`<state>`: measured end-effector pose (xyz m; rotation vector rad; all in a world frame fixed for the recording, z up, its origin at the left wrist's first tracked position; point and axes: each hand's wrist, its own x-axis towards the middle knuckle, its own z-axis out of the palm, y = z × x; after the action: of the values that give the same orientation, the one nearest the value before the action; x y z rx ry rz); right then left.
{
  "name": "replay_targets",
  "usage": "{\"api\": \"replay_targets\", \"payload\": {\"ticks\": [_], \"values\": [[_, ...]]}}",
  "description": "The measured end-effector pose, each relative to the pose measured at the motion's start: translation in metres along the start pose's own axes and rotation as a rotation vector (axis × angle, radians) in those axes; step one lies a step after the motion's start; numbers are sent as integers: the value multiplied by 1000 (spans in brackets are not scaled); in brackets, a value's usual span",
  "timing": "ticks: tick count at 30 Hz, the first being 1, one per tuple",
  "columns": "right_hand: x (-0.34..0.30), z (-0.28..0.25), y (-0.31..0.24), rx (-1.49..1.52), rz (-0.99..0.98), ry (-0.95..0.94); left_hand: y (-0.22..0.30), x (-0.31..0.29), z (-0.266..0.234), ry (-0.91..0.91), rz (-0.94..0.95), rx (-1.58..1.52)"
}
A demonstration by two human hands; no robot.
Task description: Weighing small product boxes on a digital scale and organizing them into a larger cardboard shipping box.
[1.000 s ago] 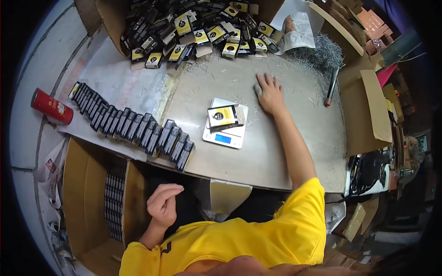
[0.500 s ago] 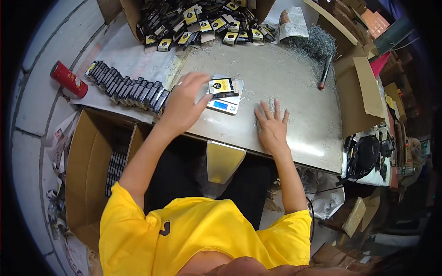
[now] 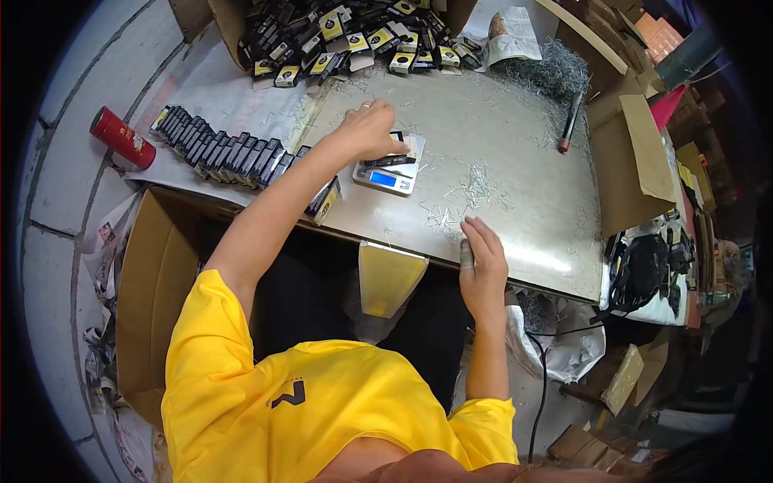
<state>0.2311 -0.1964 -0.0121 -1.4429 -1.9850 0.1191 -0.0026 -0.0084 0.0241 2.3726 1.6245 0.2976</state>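
Note:
My left hand (image 3: 372,133) reaches over a small white digital scale (image 3: 394,182) with a blue display. Its fingers are closed on a small black-and-yellow box (image 3: 393,161) lying on the scale's plate, and they hide part of the box. My right hand (image 3: 485,262) is over the table's front edge, holding nothing that I can see, its fingers stretched out side by side. A greyish covering shows on its thumb. Just beyond it, thin metal pins (image 3: 477,187) lie in a loose cluster. Left of the scale stands a row of similar boxes (image 3: 233,154), partly behind my left forearm.
Many black-and-yellow boxes (image 3: 354,42) spill from a carton at the back. A pin heap (image 3: 551,76) and a dark rod (image 3: 571,122) lie back right. A red can (image 3: 122,138) lies at left; an open carton (image 3: 161,298) stands below. Another carton (image 3: 636,153) borders the right.
My left hand has moved right and away from me onto the box. My right hand has drawn back towards the front edge, its spread fingers now together, uncovering the pins.

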Motion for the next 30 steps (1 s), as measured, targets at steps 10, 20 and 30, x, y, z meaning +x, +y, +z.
{"api": "replay_targets", "payload": {"ticks": [10, 20, 30], "values": [[-32, 2, -18, 189, 206, 35, 14, -19, 0, 72, -33, -269], [5, 23, -25, 78, 48, -9, 0, -262, 81, 85, -263, -1583], [-29, 18, -48, 311, 154, -58, 5, -268, 231, -532, -228, -1058]]}}
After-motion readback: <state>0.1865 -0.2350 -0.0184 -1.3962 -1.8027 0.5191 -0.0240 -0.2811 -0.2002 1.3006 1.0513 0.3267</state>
